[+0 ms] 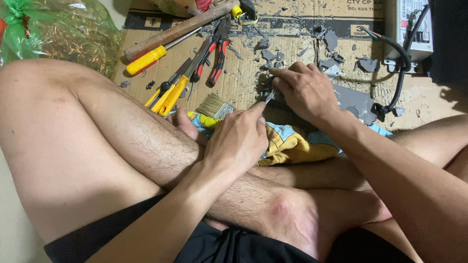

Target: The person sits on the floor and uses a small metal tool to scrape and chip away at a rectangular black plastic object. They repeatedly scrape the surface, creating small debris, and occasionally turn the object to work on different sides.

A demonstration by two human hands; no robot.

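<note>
While both hands' fingers (280, 80) pinch closed, a thin tool (271, 95) sits between.

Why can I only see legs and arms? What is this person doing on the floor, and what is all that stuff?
The camera sits on the person's head and looks down, so you see their own crossed legs and two arms. The left hand and the right hand meet over a small thin metal tool; which hand grips it is hard to tell. A yellow and blue cloth lies on the legs. In front is a sheet of cardboard with grey broken bits, a paintbrush, yellow-handled screwdrivers, red-handled pliers, a wooden hammer handle and a grey metal plate.
</note>
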